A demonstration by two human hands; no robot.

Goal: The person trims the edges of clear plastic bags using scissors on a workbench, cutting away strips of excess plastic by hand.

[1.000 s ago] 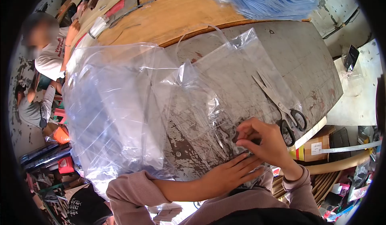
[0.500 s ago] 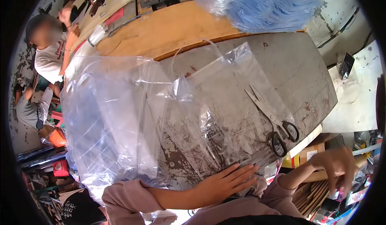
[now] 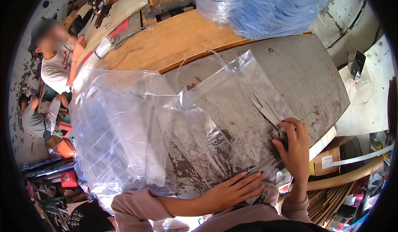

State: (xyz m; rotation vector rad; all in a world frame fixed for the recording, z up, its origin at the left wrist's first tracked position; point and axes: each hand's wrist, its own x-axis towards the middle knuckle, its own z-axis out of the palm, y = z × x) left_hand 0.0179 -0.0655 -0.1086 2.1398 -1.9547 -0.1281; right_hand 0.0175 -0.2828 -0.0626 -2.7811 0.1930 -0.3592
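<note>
Our right hand [image 3: 295, 149] is at the scissors [image 3: 266, 113], reaching over their handle end from the near side. Its thumb stands apart from the fingers, and as far as we can see it is not closed round the handles; the palm and fingers hide most of them. The blades show just beyond the fingertips, slightly parted and pointing away from us.

Our left hand [image 3: 230, 191] lies palm down, fingers outstretched and a little spread, at the near edge of the table [image 3: 315, 72], touching the crumpled clear plastic there. It is clamped on nothing that we can see. We judge that it steadies the plastic while the right hand deals with the scissors.

The clear bag [image 3: 259, 80] lies flat ahead of both hands, under the blades, with its looped strap [image 3: 211, 50] at the far end. To the left of our left hand, and beyond it, spreads a big heap of clear plastic [image 3: 120, 128]. Far ahead of our right hand sits a stack of bluish plastic [image 3: 273, 12].

We judge that a firm hold on the scissors would call for thumb and fingers settled in the handle loops, and a low lift that keeps the points from snagging the thin film.
</note>
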